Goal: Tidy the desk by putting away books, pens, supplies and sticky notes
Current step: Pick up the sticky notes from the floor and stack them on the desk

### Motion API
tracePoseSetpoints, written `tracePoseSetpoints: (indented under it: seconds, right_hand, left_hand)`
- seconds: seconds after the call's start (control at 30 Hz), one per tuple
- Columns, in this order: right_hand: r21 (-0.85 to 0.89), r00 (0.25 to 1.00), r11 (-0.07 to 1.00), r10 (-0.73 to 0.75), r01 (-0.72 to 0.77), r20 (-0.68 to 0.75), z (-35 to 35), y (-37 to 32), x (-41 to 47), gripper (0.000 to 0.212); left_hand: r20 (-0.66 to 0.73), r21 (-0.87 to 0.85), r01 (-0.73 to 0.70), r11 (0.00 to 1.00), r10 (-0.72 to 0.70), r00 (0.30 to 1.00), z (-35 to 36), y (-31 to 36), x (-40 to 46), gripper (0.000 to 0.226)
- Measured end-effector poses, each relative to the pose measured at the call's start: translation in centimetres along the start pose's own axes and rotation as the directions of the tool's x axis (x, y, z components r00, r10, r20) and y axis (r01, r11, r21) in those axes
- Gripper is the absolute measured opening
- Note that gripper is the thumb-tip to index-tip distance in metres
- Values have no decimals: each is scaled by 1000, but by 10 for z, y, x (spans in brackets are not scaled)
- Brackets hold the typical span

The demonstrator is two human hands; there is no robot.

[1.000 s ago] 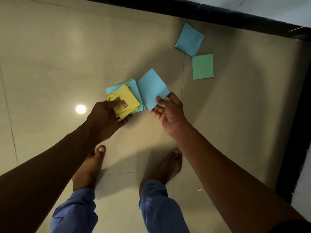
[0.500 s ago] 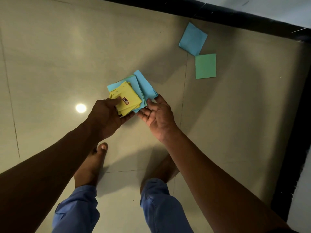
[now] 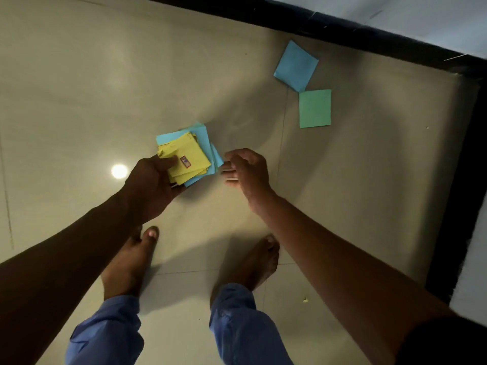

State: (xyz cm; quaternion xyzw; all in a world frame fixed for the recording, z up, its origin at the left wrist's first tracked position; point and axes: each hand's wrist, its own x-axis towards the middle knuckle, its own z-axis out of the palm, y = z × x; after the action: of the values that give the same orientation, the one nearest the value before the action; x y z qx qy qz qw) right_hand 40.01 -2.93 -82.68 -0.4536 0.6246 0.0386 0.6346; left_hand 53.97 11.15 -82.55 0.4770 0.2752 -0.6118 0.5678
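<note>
My left hand (image 3: 151,183) grips a stack of sticky notes (image 3: 188,156), yellow ones on top with a small red-and-blue label, blue ones underneath. My right hand (image 3: 246,169) hovers just right of the stack, fingers loosely curled, holding nothing and a little apart from the notes' edge. Two loose notes lie on the floor farther away to the right: a blue sticky note (image 3: 296,65) and, just below it, a green sticky note (image 3: 315,108).
I stand barefoot on a glossy beige tiled floor (image 3: 79,88), with a bright lamp reflection (image 3: 119,171) at left. A black skirting (image 3: 369,35) runs along the far edge and down the right side by a pale wall.
My right hand slid the blue note it held into the stack in my left hand, then let go and drew back to the right with nothing in it.
</note>
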Motion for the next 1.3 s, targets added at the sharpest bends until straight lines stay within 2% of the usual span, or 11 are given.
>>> tracePoseSetpoints:
  seconds: [0.07,0.13,0.23,0.4,0.5,0.6,0.77,0.87,0.97,1.13,1.3]
  right_hand:
    - [-352,976,927,-180,128,-121,-25,-1,20,14]
    - [-616,932,766,-334,183,-139,-56,-11,42,24]
    - [-782,881,608,-435,136,-184,-101,-35,82,40]
    - [-636,844,740,-184,-218,-504,-144,-79,127,78]
    - [-685,849,665,-144,-297,-508,-151,-85,140,101]
    - [-724,863,622,-147,-300,-484,-149,-76,149,109]
    - [-568,819,727,-13,-386,-573,-161,-69,154,115]
    - [-428,826,851,12,-305,-564,-171,-53,148,89]
    - [-121,833,991,-21,-56,-553,-163,-34,131,54]
    - [-59,870,996,-93,73,-484,-142,1,73,21]
    - [113,971,985,-106,132,-213,-98,7,-12,27]
  left_hand:
    - [1,28,-5,1000,5,1000,-1,-1,2,46]
    - [13,52,-2,999,1,1000,-1,-2,4,45]
    - [27,77,-4,997,2,1000,3,-5,7,44]
    - [31,70,9,998,-11,999,12,-13,18,44]
    - [31,81,21,997,-23,999,17,-16,25,45]
    - [42,89,46,995,-49,998,21,-18,27,45]
    - [22,105,103,989,-105,994,17,-27,27,43]
    - [11,126,143,982,-145,989,21,-27,27,49]
    - [10,91,158,983,-160,987,25,-27,25,52]
    - [34,58,173,983,-175,984,42,-25,15,48]
    - [51,9,153,988,-153,987,61,-16,1,51]
